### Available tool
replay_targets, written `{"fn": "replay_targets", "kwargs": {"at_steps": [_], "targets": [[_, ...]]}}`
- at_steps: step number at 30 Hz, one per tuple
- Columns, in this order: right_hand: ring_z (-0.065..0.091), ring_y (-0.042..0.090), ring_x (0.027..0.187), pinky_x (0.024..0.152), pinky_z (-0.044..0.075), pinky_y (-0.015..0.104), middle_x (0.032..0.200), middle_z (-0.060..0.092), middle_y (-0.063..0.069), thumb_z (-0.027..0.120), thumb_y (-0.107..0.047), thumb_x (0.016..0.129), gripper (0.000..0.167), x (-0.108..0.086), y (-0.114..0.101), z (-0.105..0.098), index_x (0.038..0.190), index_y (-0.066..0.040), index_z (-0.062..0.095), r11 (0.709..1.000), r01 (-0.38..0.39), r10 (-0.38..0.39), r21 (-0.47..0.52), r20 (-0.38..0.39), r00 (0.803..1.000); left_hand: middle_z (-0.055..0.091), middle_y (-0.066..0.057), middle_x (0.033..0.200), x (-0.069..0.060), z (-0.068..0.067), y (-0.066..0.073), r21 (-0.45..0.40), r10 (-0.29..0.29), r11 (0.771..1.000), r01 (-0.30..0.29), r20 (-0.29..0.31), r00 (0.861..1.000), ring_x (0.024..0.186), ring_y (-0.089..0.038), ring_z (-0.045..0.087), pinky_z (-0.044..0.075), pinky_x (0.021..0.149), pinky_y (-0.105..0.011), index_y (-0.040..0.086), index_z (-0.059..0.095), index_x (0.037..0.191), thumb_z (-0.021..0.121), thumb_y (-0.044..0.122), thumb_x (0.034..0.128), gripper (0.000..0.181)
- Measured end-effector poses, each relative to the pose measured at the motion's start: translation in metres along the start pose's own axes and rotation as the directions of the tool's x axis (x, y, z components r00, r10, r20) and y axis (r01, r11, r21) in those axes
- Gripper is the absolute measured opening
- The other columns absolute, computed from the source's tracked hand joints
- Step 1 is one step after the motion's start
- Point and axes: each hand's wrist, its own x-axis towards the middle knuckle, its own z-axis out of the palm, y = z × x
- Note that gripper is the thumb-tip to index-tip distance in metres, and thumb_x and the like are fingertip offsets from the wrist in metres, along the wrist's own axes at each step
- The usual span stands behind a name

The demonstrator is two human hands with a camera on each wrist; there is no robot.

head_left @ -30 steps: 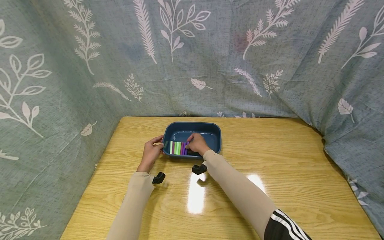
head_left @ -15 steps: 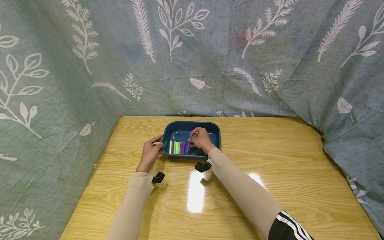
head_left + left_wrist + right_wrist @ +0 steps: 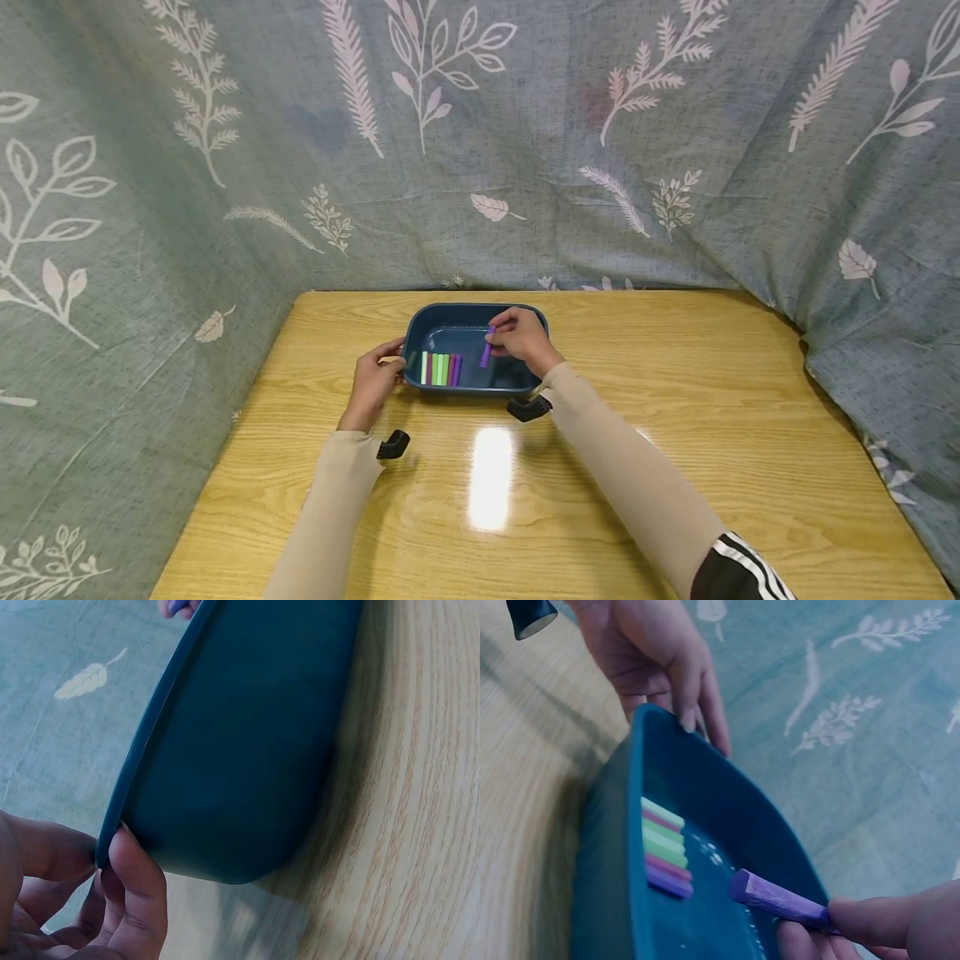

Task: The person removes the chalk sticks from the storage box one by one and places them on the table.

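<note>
A dark blue plastic bin [image 3: 461, 391] sits on the table. My left hand [image 3: 372, 385] pinches the rim at its left end between thumb and fingers; the left wrist view shows this grip on the bin's wall [image 3: 232, 750] up close. Over the bin's right half, my right hand [image 3: 527, 340] holds a purple chalk stick [image 3: 486, 354] by its upper end, tilted and clear of the others. Along the near wall at the left lies a row of chalk sticks [image 3: 441, 369] in white, green and purple, side by side. In the right wrist view the held chalk's blunt end [image 3: 739, 886] points toward that row.
The wooden table [image 3: 675, 417] extends to both sides and in front of the bin. Behind it and at both sides hangs a grey-blue leaf-patterned cloth [image 3: 487, 150]. Black camera mounts [image 3: 529, 408] stick out from both wrists.
My right hand has lifted the purple chalk stick off the right end of the row and carried it to the right. My left hand has stayed at the rim.
</note>
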Motion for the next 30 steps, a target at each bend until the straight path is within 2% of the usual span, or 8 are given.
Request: {"fn": "replay_targets", "kwargs": {"at_steps": [4, 7, 9, 19, 22, 27, 30], "targets": [[0.071, 0.024, 0.092, 0.090, 0.063, 0.042, 0.107, 0.063, 0.014, 0.068, 0.008, 0.099, 0.034, -0.003, -0.002, -0.008, 0.132, 0.011, 0.061, 1.000, -0.009, 0.009, 0.000, -0.002, 1.000, 0.051, -0.031, 0.134, 0.001, 0.000, 0.000, 0.001, -0.007, 1.000, 0.007, -0.002, 1.000, 0.073, -0.012, 0.058, 0.058, 0.065, -0.027, -0.008, 0.051, 0.152, 0.050, -0.006, 0.1051, 0.047], [0.071, 0.028, 0.097, 0.095, 0.062, 0.045, 0.110, 0.063, 0.015, 0.067, 0.007, 0.100, 0.036, -0.005, -0.002, -0.014, 0.134, 0.011, 0.060, 1.000, -0.013, 0.013, 0.002, -0.006, 1.000, 0.052, -0.027, 0.134, 0.008, -0.002, -0.012, 0.001, -0.003, 1.000, 0.003, -0.017, 1.000, 0.074, -0.011, 0.057, 0.058, 0.065, -0.026, -0.004, 0.053, 0.152, 0.050, -0.004, 0.1058, 0.047], [0.071, 0.028, 0.099, 0.096, 0.061, 0.045, 0.112, 0.064, 0.016, 0.066, 0.007, 0.100, 0.036, -0.006, -0.003, -0.019, 0.135, 0.011, 0.059, 1.000, -0.015, 0.015, 0.002, -0.011, 1.000, 0.053, -0.025, 0.133, 0.007, -0.002, -0.014, 0.004, 0.005, 1.000, -0.005, -0.023, 1.000, 0.074, -0.011, 0.057, 0.058, 0.064, -0.025, -0.003, 0.054, 0.152, 0.051, -0.003, 0.1058, 0.046], [0.069, 0.020, 0.094, 0.090, 0.063, 0.036, 0.119, 0.062, 0.019, 0.064, 0.004, 0.103, 0.034, -0.020, -0.005, -0.053, 0.136, 0.010, 0.057, 1.000, 0.012, -0.011, 0.009, -0.028, 1.000, 0.053, -0.024, 0.132, 0.007, -0.001, -0.014, -0.005, 0.011, 1.000, -0.011, -0.030, 0.999, 0.074, -0.010, 0.057, 0.057, 0.064, -0.024, -0.003, 0.055, 0.151, 0.052, -0.003, 0.1056, 0.045], [0.069, 0.020, 0.094, 0.094, 0.062, 0.039, 0.120, 0.061, 0.019, 0.063, 0.004, 0.103, 0.034, -0.024, -0.003, -0.065, 0.136, 0.010, 0.057, 1.000, 0.024, -0.023, 0.006, -0.032, 0.999, 0.053, -0.022, 0.131, 0.007, -0.001, -0.014, -0.005, 0.005, 1.000, -0.005, -0.032, 0.999, 0.073, -0.009, 0.057, 0.057, 0.063, -0.024, -0.003, 0.055, 0.151, 0.052, -0.003, 0.1056, 0.046], [0.068, 0.019, 0.092, 0.105, 0.056, 0.051, 0.122, 0.059, 0.020, 0.060, 0.003, 0.105, 0.034, -0.029, 0.004, -0.086, 0.137, 0.010, 0.055, 1.000, 0.030, -0.030, 0.005, -0.053, 0.998, 0.054, -0.021, 0.130, 0.008, -0.002, -0.013, -0.006, -0.008, 1.000, 0.007, -0.027, 1.000, 0.071, -0.007, 0.057, 0.057, 0.064, -0.024, -0.004, 0.054, 0.151, 0.051, -0.004, 0.1052, 0.046], [0.068, 0.018, 0.094, 0.108, 0.053, 0.052, 0.128, 0.058, 0.024, 0.059, 0.002, 0.105, 0.034, -0.030, 0.009, -0.097, 0.138, 0.010, 0.053, 1.000, 0.027, -0.027, -0.002, -0.063, 0.998, 0.053, -0.024, 0.130, 0.010, -0.002, -0.012, -0.010, -0.016, 1.000, 0.016, -0.019, 1.000, 0.071, -0.008, 0.057, 0.058, 0.065, -0.025, -0.006, 0.053, 0.151, 0.050, -0.006, 0.1050, 0.046]]}}
